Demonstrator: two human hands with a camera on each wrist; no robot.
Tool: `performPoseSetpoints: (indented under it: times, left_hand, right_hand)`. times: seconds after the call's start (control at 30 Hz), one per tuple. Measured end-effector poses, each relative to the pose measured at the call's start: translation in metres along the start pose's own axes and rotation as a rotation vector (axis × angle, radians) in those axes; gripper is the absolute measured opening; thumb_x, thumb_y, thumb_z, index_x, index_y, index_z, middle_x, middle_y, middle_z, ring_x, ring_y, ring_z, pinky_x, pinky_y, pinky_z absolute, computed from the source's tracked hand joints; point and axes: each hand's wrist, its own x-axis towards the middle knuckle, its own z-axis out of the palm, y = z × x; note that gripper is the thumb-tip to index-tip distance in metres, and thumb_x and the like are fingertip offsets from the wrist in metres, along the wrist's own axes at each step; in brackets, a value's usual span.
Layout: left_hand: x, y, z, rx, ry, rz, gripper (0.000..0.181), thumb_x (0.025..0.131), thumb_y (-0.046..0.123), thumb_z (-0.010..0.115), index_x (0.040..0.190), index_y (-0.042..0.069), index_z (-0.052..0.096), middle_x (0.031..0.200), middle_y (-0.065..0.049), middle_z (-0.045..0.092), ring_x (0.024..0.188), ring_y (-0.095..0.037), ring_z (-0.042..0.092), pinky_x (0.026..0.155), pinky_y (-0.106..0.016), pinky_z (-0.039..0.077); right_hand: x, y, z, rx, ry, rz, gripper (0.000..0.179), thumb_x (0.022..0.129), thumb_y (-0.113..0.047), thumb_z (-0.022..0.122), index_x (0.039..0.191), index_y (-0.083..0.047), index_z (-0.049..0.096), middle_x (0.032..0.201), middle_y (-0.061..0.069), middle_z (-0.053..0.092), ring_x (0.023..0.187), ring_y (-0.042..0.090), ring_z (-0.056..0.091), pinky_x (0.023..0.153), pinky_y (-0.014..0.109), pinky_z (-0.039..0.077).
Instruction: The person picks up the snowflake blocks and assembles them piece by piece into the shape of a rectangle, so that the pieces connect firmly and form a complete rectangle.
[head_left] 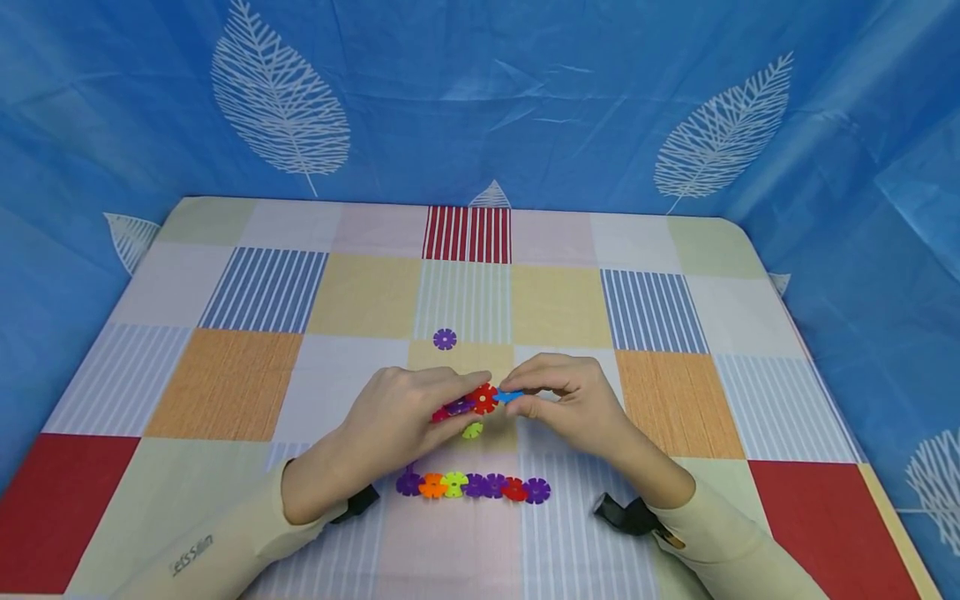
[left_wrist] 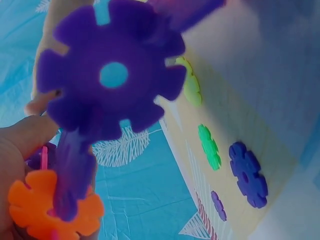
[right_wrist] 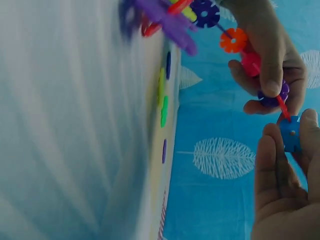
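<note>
My left hand (head_left: 401,412) grips the upper end of a chain of notched plastic flower discs. Between its thumb and fingers show a red disc (head_left: 484,398) and a purple disc (head_left: 460,406). My right hand (head_left: 567,398) pinches a blue disc (head_left: 509,396) by its edge. In the right wrist view the blue disc (right_wrist: 290,134) meets the red one edge-on; how deep they slot together I cannot tell. An orange disc (right_wrist: 233,40) and a pink disc (right_wrist: 250,64) hang further along. The chain's lower row (head_left: 475,485) runs sideways nearer my body.
A loose purple disc (head_left: 445,338) lies beyond my hands, a yellow-green disc (head_left: 472,430) beneath them. The left wrist view also shows a green disc (left_wrist: 209,147) and a blue-purple disc (left_wrist: 248,174) on the patchwork tablecloth (head_left: 360,292). A blue leaf-patterned curtain (head_left: 420,100) encloses the table.
</note>
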Motion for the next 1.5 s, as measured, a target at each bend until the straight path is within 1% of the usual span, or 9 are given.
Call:
performPoseSetpoints:
  times: [0.13,0.23,0.43,0.53,0.67,0.87,1.07,1.3,1.5]
  left_hand:
    - [0.0,0.0,-0.001,-0.004,-0.013,-0.004,0.04,0.085,0.031,0.077,0.119,0.012,0.071,0.08,0.005,0.069,0.062,-0.005,0.061,0.049,-0.013,0.043]
    - [0.0,0.0,-0.002,-0.017,-0.032,-0.017,0.041,0.085,0.032,0.076,0.12,0.012,0.07,0.08,0.006,0.068,0.06,-0.004,0.058,0.048,-0.012,0.041]
    - [0.0,0.0,-0.002,-0.064,-0.038,-0.017,0.042,0.086,0.031,0.076,0.123,0.012,0.069,0.098,0.003,0.073,0.081,-0.005,0.068,0.062,-0.019,0.053]
    - [0.0,0.001,-0.003,-0.074,-0.041,-0.017,0.042,0.086,0.03,0.076,0.123,0.012,0.069,0.099,0.002,0.073,0.083,-0.006,0.069,0.064,-0.02,0.054]
    - [0.0,0.002,-0.004,-0.083,-0.053,-0.032,0.043,0.083,0.027,0.079,0.122,0.011,0.069,0.098,0.002,0.074,0.081,-0.007,0.07,0.063,-0.019,0.053]
    - [0.001,0.006,-0.003,-0.073,-0.102,-0.089,0.046,0.083,0.024,0.079,0.125,0.008,0.066,0.104,0.0,0.072,0.085,-0.009,0.069,0.07,-0.023,0.055]
    - [0.003,0.009,-0.002,-0.199,-0.116,-0.19,0.031,0.087,0.025,0.075,0.113,0.015,0.061,0.102,0.008,0.069,0.071,-0.001,0.061,0.072,-0.022,0.054]
    - [0.002,0.007,-0.001,-0.249,-0.072,-0.158,0.013,0.094,0.022,0.068,0.104,0.017,0.064,0.101,0.01,0.068,0.088,-0.002,0.062,0.077,-0.029,0.056]
    - [0.001,0.007,-0.001,-0.199,-0.065,-0.153,0.009,0.093,0.02,0.068,0.101,0.018,0.064,0.096,0.012,0.066,0.077,-0.001,0.058,0.066,-0.022,0.052]
  right_hand:
    - [0.003,0.001,-0.001,-0.179,0.015,-0.208,0.019,0.09,-0.016,0.07,0.098,0.001,0.074,0.095,0.009,0.073,0.084,0.021,0.07,0.071,0.024,0.056]
    - [0.004,0.002,-0.001,-0.242,0.052,-0.301,0.019,0.093,-0.015,0.067,0.097,0.003,0.073,0.091,0.01,0.073,0.078,0.019,0.071,0.068,0.022,0.056]
    - [0.005,0.002,0.001,-0.224,0.073,-0.377,0.015,0.092,-0.011,0.069,0.095,0.003,0.073,0.086,0.012,0.073,0.075,0.019,0.072,0.069,0.024,0.057]
    - [0.005,0.003,0.003,-0.184,0.074,-0.405,0.013,0.091,-0.007,0.069,0.094,0.005,0.072,0.085,0.014,0.073,0.073,0.019,0.072,0.068,0.025,0.057]
    - [0.005,0.003,0.006,-0.158,0.079,-0.409,0.012,0.091,-0.006,0.069,0.093,0.006,0.072,0.084,0.015,0.072,0.072,0.02,0.072,0.066,0.025,0.057]
    - [0.006,0.004,0.006,-0.212,0.093,-0.338,0.012,0.091,-0.012,0.07,0.092,0.0,0.073,0.086,0.01,0.073,0.076,0.02,0.072,0.068,0.026,0.057]
    - [0.009,0.003,0.008,-0.226,0.062,-0.332,0.011,0.09,-0.011,0.071,0.093,0.0,0.073,0.087,0.01,0.074,0.078,0.02,0.072,0.069,0.025,0.057]
    - [0.013,0.002,0.01,-0.245,0.045,-0.338,0.01,0.087,-0.006,0.074,0.094,0.0,0.074,0.089,0.011,0.074,0.08,0.021,0.072,0.07,0.023,0.057]
    - [0.015,0.005,0.006,-0.27,-0.034,-0.297,0.014,0.087,-0.012,0.074,0.096,-0.001,0.075,0.091,0.006,0.074,0.079,0.013,0.071,0.067,0.02,0.056]
